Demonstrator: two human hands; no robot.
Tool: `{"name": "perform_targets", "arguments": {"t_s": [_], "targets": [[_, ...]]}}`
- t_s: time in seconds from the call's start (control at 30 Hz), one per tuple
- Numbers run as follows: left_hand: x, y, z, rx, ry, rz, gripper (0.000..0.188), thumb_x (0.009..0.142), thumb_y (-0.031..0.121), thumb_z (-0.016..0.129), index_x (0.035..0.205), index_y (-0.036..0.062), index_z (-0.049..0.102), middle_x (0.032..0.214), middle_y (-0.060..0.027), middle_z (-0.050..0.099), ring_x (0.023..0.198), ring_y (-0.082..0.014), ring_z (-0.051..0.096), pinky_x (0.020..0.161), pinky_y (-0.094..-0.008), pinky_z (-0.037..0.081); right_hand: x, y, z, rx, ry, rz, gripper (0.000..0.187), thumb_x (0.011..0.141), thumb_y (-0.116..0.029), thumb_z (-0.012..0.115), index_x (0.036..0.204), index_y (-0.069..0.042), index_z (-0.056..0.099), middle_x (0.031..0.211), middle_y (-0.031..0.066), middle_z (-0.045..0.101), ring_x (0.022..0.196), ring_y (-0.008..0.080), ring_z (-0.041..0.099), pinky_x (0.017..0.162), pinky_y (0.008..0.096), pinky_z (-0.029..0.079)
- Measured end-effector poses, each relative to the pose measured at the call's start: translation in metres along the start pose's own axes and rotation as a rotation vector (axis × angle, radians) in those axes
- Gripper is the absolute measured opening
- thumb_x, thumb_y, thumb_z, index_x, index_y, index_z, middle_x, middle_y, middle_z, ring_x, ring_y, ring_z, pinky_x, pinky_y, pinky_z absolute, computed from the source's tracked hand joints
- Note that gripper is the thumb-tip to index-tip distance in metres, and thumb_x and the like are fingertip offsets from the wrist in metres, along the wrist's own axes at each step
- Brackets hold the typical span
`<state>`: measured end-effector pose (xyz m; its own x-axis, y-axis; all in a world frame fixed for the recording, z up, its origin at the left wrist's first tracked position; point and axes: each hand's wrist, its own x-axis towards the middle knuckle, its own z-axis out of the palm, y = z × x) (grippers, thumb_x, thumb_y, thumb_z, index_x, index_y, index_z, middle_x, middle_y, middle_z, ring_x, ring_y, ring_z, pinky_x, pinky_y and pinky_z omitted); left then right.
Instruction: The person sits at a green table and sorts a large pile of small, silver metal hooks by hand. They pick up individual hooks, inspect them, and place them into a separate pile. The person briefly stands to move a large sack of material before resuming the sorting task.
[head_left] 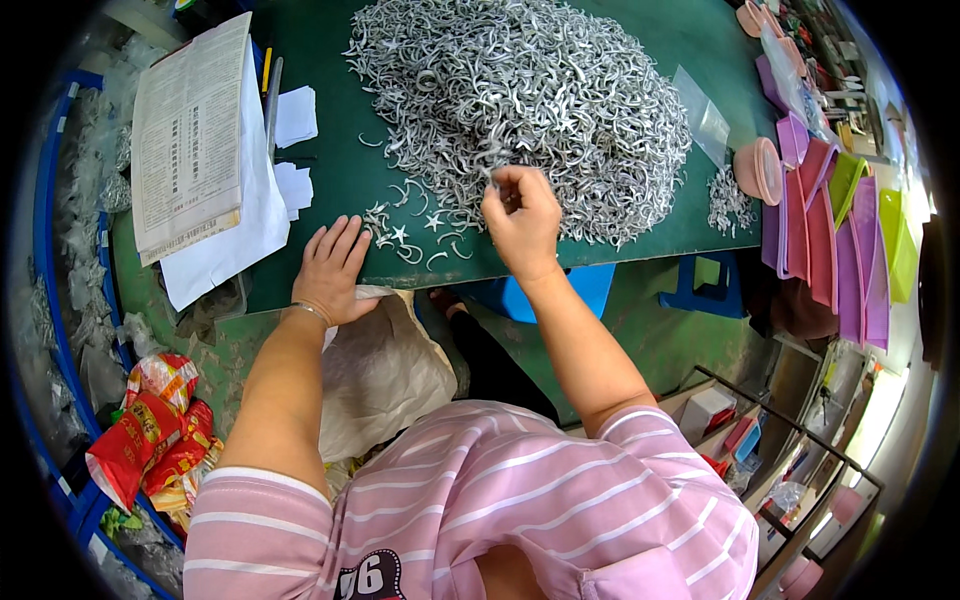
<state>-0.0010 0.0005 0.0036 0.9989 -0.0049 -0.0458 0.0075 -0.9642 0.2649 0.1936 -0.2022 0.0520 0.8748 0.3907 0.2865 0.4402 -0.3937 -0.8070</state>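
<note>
A big heap of small silver-coloured curved pieces [540,110] covers the far middle of the green table [330,120]. At the heap's near edge, my right hand [525,215] is closed in a pinch, with a small silver-coloured piece at its fingertips; its exact shape is blurred. My left hand [335,265] lies flat at the table's front edge with fingers stretched, beside a few loose curved and star-shaped pieces [400,235]. Below its thumb, a whitish sack [385,365] hangs open against the table edge, its upper rim touching the hand.
Left on the table lie a newspaper [195,140] over white sheets and small paper slips [295,117]. At right are a clear plastic bag [703,112], a smaller pile [730,203], a pink cup [758,170] and coloured bins [820,220]. Blue stools [545,295] stand under the table; red packages [150,440] lie left.
</note>
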Motion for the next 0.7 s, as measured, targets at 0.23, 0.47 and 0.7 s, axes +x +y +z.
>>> {"name": "perform_targets", "arguments": {"t_s": [0.23, 0.47, 0.7], "targets": [[0.0, -0.001, 0.002, -0.014, 0.041, 0.02, 0.094, 0.058, 0.04, 0.076, 0.137, 0.0064, 0.04, 0.149, -0.0148, 0.031, 0.138, -0.0318, 0.028, 0.111, -0.0485, 0.023, -0.012, 0.013, -0.002, -0.157, -0.199, 0.018, 0.016, 0.075, -0.002, 0.069, 0.09, -0.001, 0.065, 0.083, 0.014, 0.063, 0.073, 0.0279, 0.063, 0.066, 0.0351, 0.052], [0.0, 0.0, 0.0, -0.019, 0.04, 0.016, 0.092, 0.059, 0.039, 0.076, 0.137, 0.0067, 0.04, 0.148, -0.016, 0.032, 0.137, -0.0333, 0.029, 0.111, -0.0493, 0.024, -0.007, 0.007, -0.009, 0.086, -0.178, 0.218, 0.014, 0.078, -0.002, 0.068, 0.092, -0.001, 0.069, 0.084, 0.012, 0.065, 0.071, 0.0212, 0.063, 0.067, 0.0298, 0.051], [-0.001, 0.0, 0.002, 0.01, 0.019, 0.003, 0.096, 0.059, 0.046, 0.076, 0.139, 0.0076, 0.039, 0.151, -0.012, 0.028, 0.14, -0.0279, 0.023, 0.114, -0.0454, 0.019, -0.013, 0.007, -0.015, 0.365, -0.234, 0.528, 0.012, 0.083, 0.0, 0.066, 0.094, 0.001, 0.069, 0.084, 0.0028, 0.062, 0.071, 0.0082, 0.058, 0.064, 0.0231, 0.049]]}}
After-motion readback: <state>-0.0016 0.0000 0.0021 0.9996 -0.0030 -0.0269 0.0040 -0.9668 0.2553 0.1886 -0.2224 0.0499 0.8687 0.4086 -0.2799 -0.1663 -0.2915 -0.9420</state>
